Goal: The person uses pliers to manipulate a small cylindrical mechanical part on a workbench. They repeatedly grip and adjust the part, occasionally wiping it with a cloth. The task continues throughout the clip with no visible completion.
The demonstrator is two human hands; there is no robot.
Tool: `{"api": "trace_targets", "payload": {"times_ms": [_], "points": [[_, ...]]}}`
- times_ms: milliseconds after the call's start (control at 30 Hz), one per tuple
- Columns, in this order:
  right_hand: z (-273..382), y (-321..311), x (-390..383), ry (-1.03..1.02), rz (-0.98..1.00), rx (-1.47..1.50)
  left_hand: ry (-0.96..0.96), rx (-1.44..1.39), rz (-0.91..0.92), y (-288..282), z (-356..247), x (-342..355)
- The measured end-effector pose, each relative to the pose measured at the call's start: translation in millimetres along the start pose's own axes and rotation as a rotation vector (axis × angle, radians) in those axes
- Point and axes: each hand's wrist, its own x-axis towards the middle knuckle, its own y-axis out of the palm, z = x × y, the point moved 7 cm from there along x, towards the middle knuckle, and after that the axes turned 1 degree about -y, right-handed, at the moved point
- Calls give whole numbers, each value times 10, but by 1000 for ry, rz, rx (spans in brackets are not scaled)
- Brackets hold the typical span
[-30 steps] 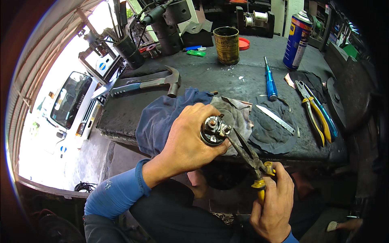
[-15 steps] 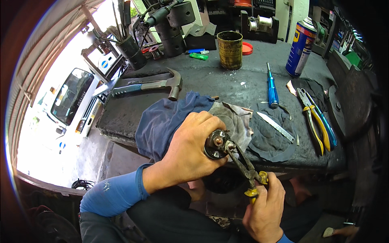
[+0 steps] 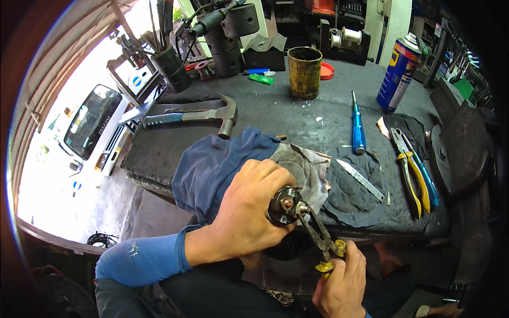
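My left hand (image 3: 248,208) is wrapped round a starter solenoid (image 3: 278,213), a short black cylinder. Its end faces up, showing a copper stud in the middle and a second terminal at the right side. Narrow-jawed pliers (image 3: 321,232) with yellow grips reach that side terminal; their tips are on its nut or stud. The handles are closed in my right hand (image 3: 342,283), below and right of the solenoid. Just beyond my left hand lie a blue cloth (image 3: 209,164) and a greyish rag (image 3: 299,161) on the dark bench (image 3: 265,111).
A claw hammer (image 3: 204,117) lies left on the bench. Farther back stand a grimy tin (image 3: 305,74) and a blue spray can (image 3: 397,74). To the right are a blue screwdriver (image 3: 358,130), a hacksaw blade piece (image 3: 360,180) and yellow-handled pliers (image 3: 411,169).
The whole view has shifted a little, so the bench things sit lower. Both hands have come slightly nearer with the solenoid and pliers, and the plier handles have swung slightly left.
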Motion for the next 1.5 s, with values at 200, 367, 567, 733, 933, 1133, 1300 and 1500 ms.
{"api": "trace_targets", "payload": {"times_ms": [200, 367, 567, 733, 933, 1133, 1300, 1500], "points": [[-3, -15, 29, -15, -14, 37, 55, -23, -16, -34, -17, -22], [13, 14, -22, -4, -4, 41, 86, 17, -31, -29, -7, -79], [31, -23, -45, -3, -74, 16, 124, 62, -6, -44, -54, -75], [-28, 20, -65, -4, -96, 47, 138, 65, 4, -17, -66, -65], [-172, 98, -79, -40, -21, 168, 115, 74, 29, 19, -116, 41], [-267, 117, 9, -96, -75, 161, 140, 60, 69, 60, -81, 123], [-370, 96, 62, -147, -115, 72, 166, -17, 238, 115, -49, 301], [-420, 46, 48, -167, -146, -55, 369, -144, 609, 262, 34, 568]]}}
